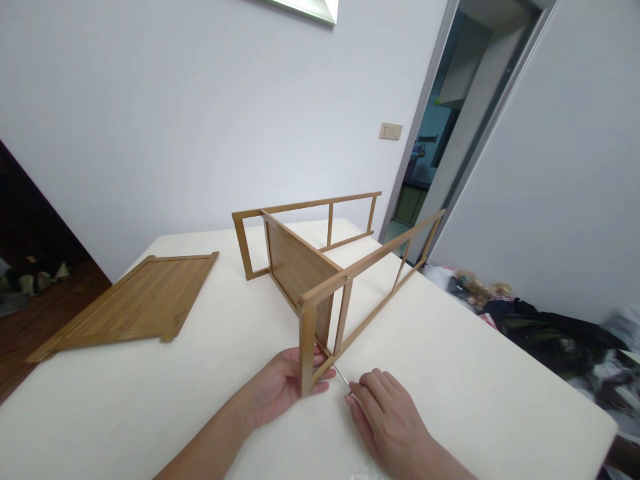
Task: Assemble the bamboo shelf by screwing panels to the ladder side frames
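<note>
A wooden shelf frame lies on its side on the table, with two ladder-like side frames (385,250) joined by a panel (300,257). My left hand (285,387) is wrapped round the near lower corner of the closer side frame; some of its fingers are hidden behind the wood. My right hand (383,417) is closed on a thin metal tool (341,375), whose tip meets the lower rail where the panel joins. Its handle end is hidden in my fingers. A screw head (348,279) shows at the upper joint.
A loose slatted wooden panel (145,300) lies flat on the white table (215,413) at the left. Behind the table rises a white wall with a light switch (391,131). A doorway stands at the back right. Dark bags and clothes (540,333) are heaped beyond the right edge.
</note>
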### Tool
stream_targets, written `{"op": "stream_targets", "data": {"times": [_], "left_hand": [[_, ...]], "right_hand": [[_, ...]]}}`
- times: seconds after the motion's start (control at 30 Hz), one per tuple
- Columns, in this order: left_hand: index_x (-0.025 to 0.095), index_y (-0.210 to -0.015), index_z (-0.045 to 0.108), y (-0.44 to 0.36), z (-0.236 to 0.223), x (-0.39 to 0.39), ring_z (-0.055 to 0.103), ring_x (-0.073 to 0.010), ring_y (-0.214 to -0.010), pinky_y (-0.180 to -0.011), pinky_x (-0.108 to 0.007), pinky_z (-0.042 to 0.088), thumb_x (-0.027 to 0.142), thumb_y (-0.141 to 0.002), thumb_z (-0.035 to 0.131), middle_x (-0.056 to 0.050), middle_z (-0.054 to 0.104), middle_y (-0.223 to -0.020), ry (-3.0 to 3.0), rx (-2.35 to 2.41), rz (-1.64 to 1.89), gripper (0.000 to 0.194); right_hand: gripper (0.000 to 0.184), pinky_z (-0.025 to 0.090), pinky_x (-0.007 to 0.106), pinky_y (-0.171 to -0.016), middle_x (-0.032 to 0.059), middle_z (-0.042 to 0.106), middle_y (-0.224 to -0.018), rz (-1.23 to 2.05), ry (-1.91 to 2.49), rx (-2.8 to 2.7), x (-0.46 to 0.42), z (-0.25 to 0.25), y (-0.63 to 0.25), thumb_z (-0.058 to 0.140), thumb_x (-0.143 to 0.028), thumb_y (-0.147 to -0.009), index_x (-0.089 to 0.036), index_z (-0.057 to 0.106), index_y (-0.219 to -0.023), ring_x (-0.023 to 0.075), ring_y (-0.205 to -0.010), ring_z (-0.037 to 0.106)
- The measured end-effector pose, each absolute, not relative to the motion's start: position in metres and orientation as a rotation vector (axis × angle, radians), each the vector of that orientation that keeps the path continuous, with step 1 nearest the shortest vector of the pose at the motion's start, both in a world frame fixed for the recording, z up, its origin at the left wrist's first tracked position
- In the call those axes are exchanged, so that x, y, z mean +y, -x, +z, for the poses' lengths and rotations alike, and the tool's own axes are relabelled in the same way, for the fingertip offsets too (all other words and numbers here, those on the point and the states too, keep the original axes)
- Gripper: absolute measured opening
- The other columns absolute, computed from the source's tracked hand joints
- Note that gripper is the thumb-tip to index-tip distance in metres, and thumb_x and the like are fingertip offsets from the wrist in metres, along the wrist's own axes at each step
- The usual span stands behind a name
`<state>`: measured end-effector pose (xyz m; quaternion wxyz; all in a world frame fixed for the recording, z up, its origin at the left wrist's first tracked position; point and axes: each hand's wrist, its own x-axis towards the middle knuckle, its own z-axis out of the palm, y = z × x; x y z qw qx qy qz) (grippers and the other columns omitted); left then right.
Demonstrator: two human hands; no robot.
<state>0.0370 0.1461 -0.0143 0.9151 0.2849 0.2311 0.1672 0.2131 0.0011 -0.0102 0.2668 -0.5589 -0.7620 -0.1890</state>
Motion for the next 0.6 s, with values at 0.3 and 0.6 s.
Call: {"op": "stream_targets", "data": {"times": [0.3, 0.6], "left_hand": [[0.008, -0.099, 0.07, -0.037, -0.0139, 0.1463, 0.066, -0.0319, -0.111, -0.098, -0.041, 0.05, 0.005, -0.074, 0.072, -0.017, 0.07, -0.117, -0.592, 0.486, 0.342, 0.025], [0.008, -0.096, 0.07, -0.0377, -0.0133, 0.1462, 0.066, -0.0325, -0.11, -0.097, -0.041, 0.051, 0.004, -0.073, 0.072, -0.017, 0.07, -0.115, -0.588, 0.487, 0.349, 0.024]], "right_hand": [[0.017, 0.048, 0.029, -0.064, 0.0052, 0.059, -0.082, -0.13, 1.572, -1.937, 0.0005, -0.014, -0.219, 0.043, -0.015, -0.098, -0.019, 0.059, -0.096, 0.0164, -0.072, 0.058], [0.01, 0.046, 0.029, -0.063, 0.0049, 0.058, -0.081, -0.167, 1.584, -1.934, 0.0001, -0.0141, -0.2186, 0.048, -0.017, -0.096, -0.019, 0.057, -0.093, 0.0168, -0.072, 0.057]]}}
